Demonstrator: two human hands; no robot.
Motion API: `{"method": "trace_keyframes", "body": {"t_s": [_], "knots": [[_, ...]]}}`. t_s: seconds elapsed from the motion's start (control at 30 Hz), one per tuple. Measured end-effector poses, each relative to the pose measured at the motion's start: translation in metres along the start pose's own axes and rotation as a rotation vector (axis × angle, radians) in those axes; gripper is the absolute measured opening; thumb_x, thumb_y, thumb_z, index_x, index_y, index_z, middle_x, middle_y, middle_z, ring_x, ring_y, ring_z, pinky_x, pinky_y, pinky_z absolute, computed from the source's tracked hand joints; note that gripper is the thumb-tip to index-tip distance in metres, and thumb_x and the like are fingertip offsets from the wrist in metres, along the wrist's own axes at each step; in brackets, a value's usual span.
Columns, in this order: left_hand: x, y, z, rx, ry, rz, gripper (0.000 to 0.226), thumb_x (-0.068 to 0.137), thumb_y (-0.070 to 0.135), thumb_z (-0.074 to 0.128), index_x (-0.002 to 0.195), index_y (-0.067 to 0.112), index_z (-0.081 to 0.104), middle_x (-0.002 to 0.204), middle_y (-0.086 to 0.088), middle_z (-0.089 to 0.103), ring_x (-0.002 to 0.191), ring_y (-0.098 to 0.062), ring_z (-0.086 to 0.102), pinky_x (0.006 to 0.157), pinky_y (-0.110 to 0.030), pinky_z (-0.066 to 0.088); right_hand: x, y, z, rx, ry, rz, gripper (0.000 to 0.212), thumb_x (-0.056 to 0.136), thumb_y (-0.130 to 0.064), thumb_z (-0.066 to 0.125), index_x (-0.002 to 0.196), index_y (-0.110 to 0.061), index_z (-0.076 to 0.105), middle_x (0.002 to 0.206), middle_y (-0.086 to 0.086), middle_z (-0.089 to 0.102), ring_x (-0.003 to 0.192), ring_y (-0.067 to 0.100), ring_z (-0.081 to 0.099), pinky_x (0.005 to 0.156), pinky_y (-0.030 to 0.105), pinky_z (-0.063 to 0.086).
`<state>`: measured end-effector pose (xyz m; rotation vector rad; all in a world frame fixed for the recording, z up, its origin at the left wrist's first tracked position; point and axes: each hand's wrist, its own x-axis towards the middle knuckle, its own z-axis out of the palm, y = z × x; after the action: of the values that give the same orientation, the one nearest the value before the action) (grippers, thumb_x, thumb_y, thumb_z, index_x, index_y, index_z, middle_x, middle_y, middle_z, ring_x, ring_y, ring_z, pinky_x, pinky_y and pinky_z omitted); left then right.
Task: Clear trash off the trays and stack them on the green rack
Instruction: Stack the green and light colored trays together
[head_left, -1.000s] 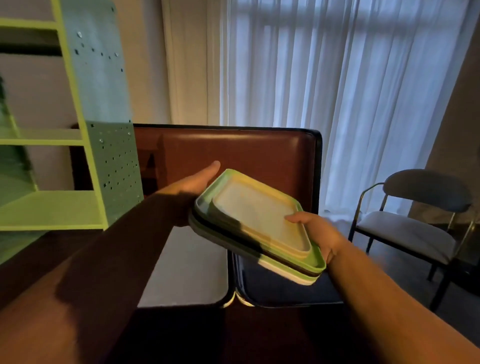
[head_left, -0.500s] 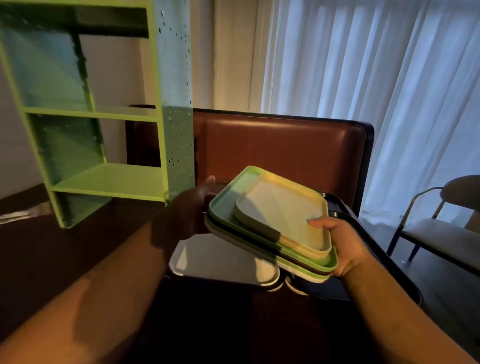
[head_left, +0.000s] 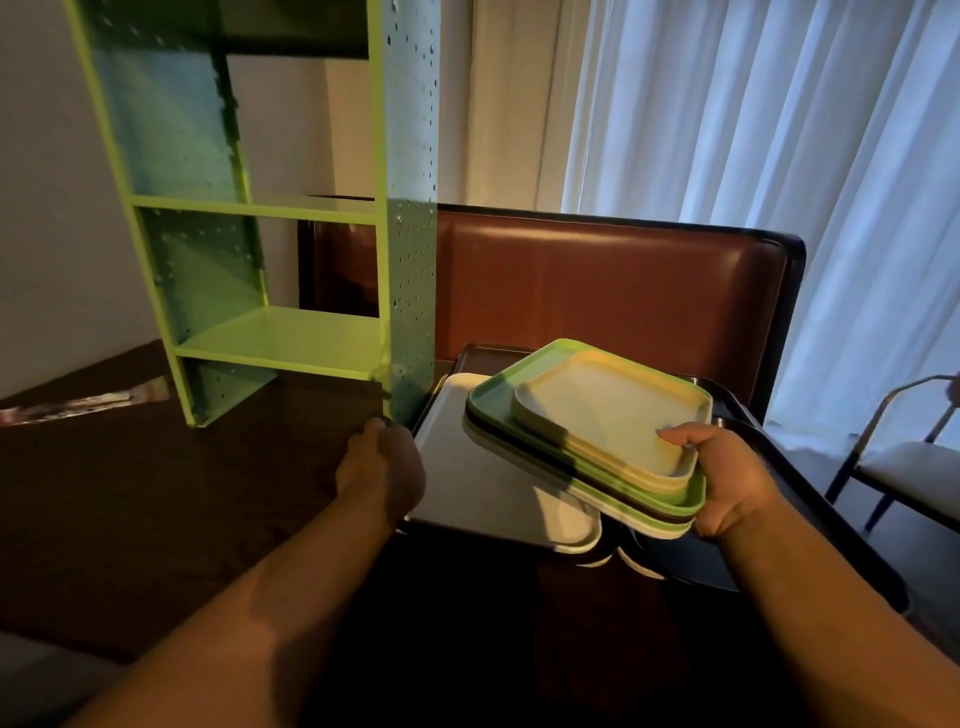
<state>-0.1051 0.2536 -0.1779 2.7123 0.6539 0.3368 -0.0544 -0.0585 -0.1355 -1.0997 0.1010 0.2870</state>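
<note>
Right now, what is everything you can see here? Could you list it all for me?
Held trays: a stack of at least four, cream on top, then green, dark and white, tilted above the table.
Trays on the table: several; a white one on top at left, dark ones at right.
Rack: one, green, standing on the table at left, its visible shelves bare.
Table: one, dark brown, in front.
Wrapper: one, shiny, on the table's far left.
Bench back: one, reddish brown, behind the table.
Chair: one, metal frame, pale seat, far right.
Curtain: white, behind.
Left hand: fist closed, beside the rack's foot.
Right hand: gripping the held trays.
</note>
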Motion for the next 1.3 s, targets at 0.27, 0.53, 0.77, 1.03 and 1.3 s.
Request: {"method": "trace_keyframes", "body": {"t_s": [0.27, 0.53, 0.77, 1.03, 1.3], "knots": [[-0.006, 0.022, -0.008, -0.01, 0.116, -0.109, 0.021, 0.096, 0.013, 0.047, 0.11, 0.006, 0.06, 0.116, -0.014, 0.068, 0.109, -0.03, 0.065, 0.09, -0.036, 0.053, -0.006, 0.014, 0.002, 0.004, 0.024, 0.007, 0.043, 0.087, -0.005, 0.05, 0.127, -0.006, 0.065, 0.109, 0.023, 0.073, 0.094, 0.042, 0.07, 0.084, 0.056, 0.056], [-0.004, 0.018, -0.039, -0.533, 0.187, -0.073, 0.025, 0.094, 0.003, 0.048, 0.114, -0.007, 0.06, 0.114, -0.029, 0.065, 0.107, -0.04, 0.062, 0.084, -0.038, 0.047, -0.013, 0.012, 0.016, 0.008, -0.006, 0.008, 0.049, 0.083, -0.007, 0.052, 0.131, -0.003, 0.061, 0.123, 0.026, 0.066, 0.105, 0.046, 0.064, 0.089, 0.058, 0.052], [-0.01, 0.023, -0.044, -0.88, 0.187, -0.137, 0.028, 0.099, 0.001, 0.05, 0.121, -0.015, 0.058, 0.116, -0.025, 0.063, 0.102, -0.036, 0.061, 0.065, -0.022, 0.037, -0.017, 0.005, 0.029, -0.028, -0.047, 0.019, 0.043, 0.087, -0.009, 0.051, 0.128, -0.005, 0.062, 0.115, 0.026, 0.068, 0.1, 0.044, 0.065, 0.086, 0.057, 0.053], [-0.03, 0.027, -0.061, -1.077, -0.032, -0.03, 0.028, 0.099, 0.013, 0.056, 0.121, -0.002, 0.064, 0.122, -0.022, 0.067, 0.093, -0.022, 0.065, 0.077, -0.027, 0.054, -0.026, 0.0, 0.023, 0.003, -0.17, 0.049, 0.036, 0.092, -0.014, 0.048, 0.124, -0.006, 0.064, 0.104, 0.024, 0.074, 0.082, 0.04, 0.073, 0.072, 0.051, 0.059], [-0.062, 0.056, -0.101, -1.48, -0.659, 0.026, 0.036, 0.105, 0.023, 0.039, 0.119, -0.001, 0.061, 0.086, -0.015, 0.071, 0.068, -0.006, 0.073, 0.067, -0.021, 0.052, -0.026, 0.001, 0.017, 0.054, -0.184, -0.004, 0.035, 0.094, -0.013, 0.048, 0.124, -0.004, 0.063, 0.094, 0.02, 0.075, 0.077, 0.038, 0.072, 0.067, 0.048, 0.06]]}}
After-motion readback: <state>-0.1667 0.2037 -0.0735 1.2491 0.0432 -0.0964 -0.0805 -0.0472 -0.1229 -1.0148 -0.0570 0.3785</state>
